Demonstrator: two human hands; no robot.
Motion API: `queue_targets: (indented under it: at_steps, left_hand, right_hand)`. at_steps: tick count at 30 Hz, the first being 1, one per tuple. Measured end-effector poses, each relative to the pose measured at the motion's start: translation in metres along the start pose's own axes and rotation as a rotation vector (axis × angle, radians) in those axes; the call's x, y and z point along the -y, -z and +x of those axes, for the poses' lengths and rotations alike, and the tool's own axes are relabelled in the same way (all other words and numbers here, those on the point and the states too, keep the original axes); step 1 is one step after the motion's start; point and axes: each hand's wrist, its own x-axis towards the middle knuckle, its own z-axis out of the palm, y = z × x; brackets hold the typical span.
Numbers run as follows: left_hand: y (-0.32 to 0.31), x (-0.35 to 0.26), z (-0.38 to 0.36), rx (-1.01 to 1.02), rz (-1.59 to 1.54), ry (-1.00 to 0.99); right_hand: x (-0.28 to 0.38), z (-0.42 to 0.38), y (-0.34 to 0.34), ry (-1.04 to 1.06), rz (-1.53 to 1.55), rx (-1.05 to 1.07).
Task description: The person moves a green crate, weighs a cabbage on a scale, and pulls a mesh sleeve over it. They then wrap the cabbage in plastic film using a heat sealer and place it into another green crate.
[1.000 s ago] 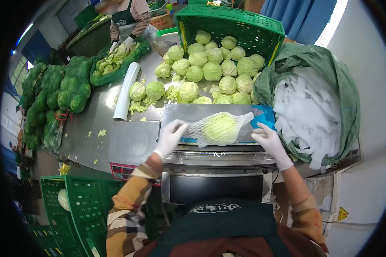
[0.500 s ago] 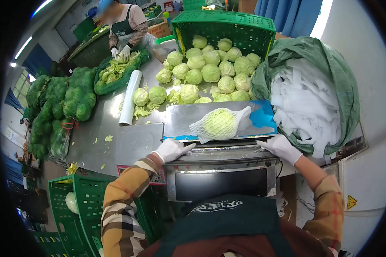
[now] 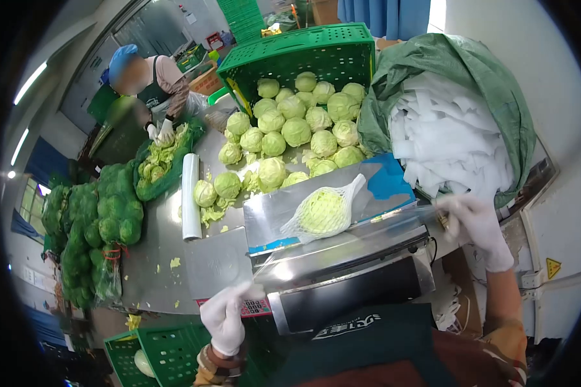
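White gloves cover both my hands. My left hand (image 3: 229, 316) is closed at the near left of the wrapping machine (image 3: 342, 290), pinching one end of clear plastic film (image 3: 384, 222). On the far right my right hand (image 3: 474, 226), slightly blurred, pinches the other end, so the film stretches between them across the machine's front. Just beyond it, a cabbage in a white foam net (image 3: 323, 209) lies on the metal plate (image 3: 265, 219) with blue patches. A scale (image 3: 219, 261) with a red keypad stands near my left hand.
Loose cabbages (image 3: 297, 131) spill from a tipped green crate (image 3: 297, 55). A green sack of white foam nets (image 3: 445, 129) stands right. Left are a film roll (image 3: 191, 197) and net bags of cabbages (image 3: 119, 206). A co-worker (image 3: 161, 84) handles leaves. Another crate (image 3: 174, 351) sits below.
Both hands have left the machine's front edge, pulling clear film toward me. My left hand went down and left, my right hand farther right. The view has tilted.
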Motion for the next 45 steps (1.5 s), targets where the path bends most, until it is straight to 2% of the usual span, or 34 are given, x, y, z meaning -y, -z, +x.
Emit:
queue_targets:
  at_steps: [1, 2, 4, 5, 6, 7, 8, 10, 12, 14, 16, 18, 19, 21, 22, 24, 25, 26, 28, 29, 30, 31, 32, 33, 34, 35, 36, 38, 39, 40, 42, 43, 44, 45]
  left_hand:
    - [-0.007, -0.004, 0.011, -0.158, -0.145, 0.034]
    - [-0.022, 0.012, 0.033, -0.233, -0.247, 0.171]
    - [-0.051, 0.042, 0.093, -0.333, -0.479, 0.177]
    - [-0.064, 0.071, 0.120, -0.323, -0.527, 0.144]
    - [-0.076, 0.105, 0.141, -0.231, -0.515, 0.151]
    - [-0.088, 0.144, 0.153, -0.096, -0.559, 0.214]
    - [-0.103, 0.180, 0.159, 0.037, -0.645, 0.348]
    - [-0.114, 0.152, 0.150, 0.516, -0.165, 0.186]
    - [-0.104, 0.126, 0.131, 0.716, -0.185, 0.120]
    - [-0.117, 0.139, 0.122, 0.613, -0.256, 0.129]
    - [-0.123, 0.150, 0.118, 0.536, -0.312, 0.155]
    - [-0.119, 0.134, 0.117, 0.460, -0.363, 0.179]
    - [-0.116, 0.124, 0.113, 0.449, -0.375, 0.225]
    - [-0.112, 0.113, 0.100, 0.436, -0.377, 0.326]
    - [-0.110, 0.108, 0.087, 0.419, -0.385, 0.340]
    - [-0.097, 0.070, 0.065, 0.618, -0.678, 0.970]
    - [-0.088, 0.056, 0.052, 0.759, -0.663, 1.113]
    - [-0.085, 0.067, 0.032, 0.886, -0.710, 1.261]
    - [-0.081, 0.053, 0.003, 0.906, -0.883, 1.413]
    - [-0.087, 0.073, -0.021, 0.878, -0.983, 1.486]
    - [-0.092, 0.084, -0.032, 0.882, -1.026, 1.490]
    - [-0.099, 0.106, -0.049, 0.934, -0.841, 1.023]
    - [-0.102, 0.112, -0.062, 0.936, -0.846, 0.942]
    - [-0.105, 0.118, -0.075, 0.935, -0.850, 0.862]
    - [-0.103, 0.115, -0.068, 0.911, -1.041, 1.153]
    - [-0.097, 0.099, -0.061, 0.834, -1.105, 1.370]
    - [-0.095, 0.107, -0.074, 0.712, -1.022, 1.444]
    - [-0.080, 0.104, -0.099, 0.491, -0.920, 1.398]
    - [-0.073, 0.105, -0.113, 0.468, -0.894, 1.251]
    - [-0.071, 0.109, -0.131, 0.423, -0.910, 1.088]
    - [-0.070, 0.109, -0.156, 0.470, -0.574, 0.844]
    - [-0.075, 0.107, -0.165, 0.335, -0.600, 0.841]
    - [-0.080, 0.113, -0.174, 0.244, -0.554, 0.751]
    - [-0.086, 0.115, -0.177, 0.105, -0.549, 0.736]
  right_hand:
    - [-0.001, 0.021, -0.009, 0.071, 0.129, -0.030]
    - [-0.008, 0.050, -0.023, 0.145, 0.261, -0.061]
    - [-0.015, 0.104, -0.053, 0.239, 0.445, -0.089]
    - [-0.033, 0.134, -0.067, 0.333, 0.299, -0.043]
    - [-0.049, 0.159, -0.078, 0.425, 0.149, 0.001]
    - [-0.055, 0.167, -0.085, 0.420, -0.071, 0.150]
    - [-0.063, 0.172, -0.091, 0.408, -0.293, 0.295]
    - [-0.104, 0.186, -0.098, 0.340, -0.417, 0.620]
    - [-0.131, 0.184, -0.117, 0.430, -0.447, 0.674]
    - [-0.110, 0.175, -0.139, 0.357, -0.498, 0.606]
    - [-0.115, 0.177, -0.142, 0.401, -0.387, 0.606]
    - [-0.115, 0.171, -0.139, 0.296, -0.081, 0.657]
    - [-0.115, 0.163, -0.138, 0.292, -0.081, 0.669]
    - [-0.088, 0.133, -0.129, 0.166, 0.190, 0.644]
    - [-0.082, 0.118, -0.125, 0.156, 0.184, 0.664]
    - [-0.074, 0.092, -0.118, -0.418, -0.013, 0.884]
    - [-0.072, 0.075, -0.118, -0.499, 0.032, 0.947]
    - [-0.074, 0.056, -0.120, -0.582, 0.077, 1.008]
    - [-0.083, 0.027, -0.125, -0.850, 0.098, 1.085]
    - [-0.089, 0.014, -0.130, -0.883, 0.152, 1.045]
    - [-0.094, 0.000, -0.134, -0.925, 0.209, 1.000]
    - [-0.115, -0.006, -0.141, -0.964, 0.262, 0.940]
    - [-0.140, -0.014, -0.148, -1.013, 0.315, 0.877]
    - [-0.145, -0.018, -0.145, -0.966, 0.313, 0.887]
    - [-0.157, -0.023, -0.146, -1.000, 0.388, 0.795]
    - [-0.158, -0.025, -0.140, -0.997, 0.418, 0.752]
    - [-0.158, -0.029, -0.135, -0.987, 0.445, 0.710]
    - [-0.151, -0.044, -0.124, -0.757, 0.503, 0.577]
    - [-0.154, -0.053, -0.120, -0.652, 0.532, 0.570]
    - [-0.151, -0.059, -0.114, -0.663, 0.528, 0.575]
    - [-0.137, -0.073, -0.105, 0.213, -0.318, 0.455]
    - [-0.149, -0.078, -0.100, 0.190, -0.299, 0.392]
    - [-0.162, -0.081, -0.093, 0.265, -0.357, 0.324]
    - [-0.167, -0.084, -0.089, 0.162, -0.313, 0.246]
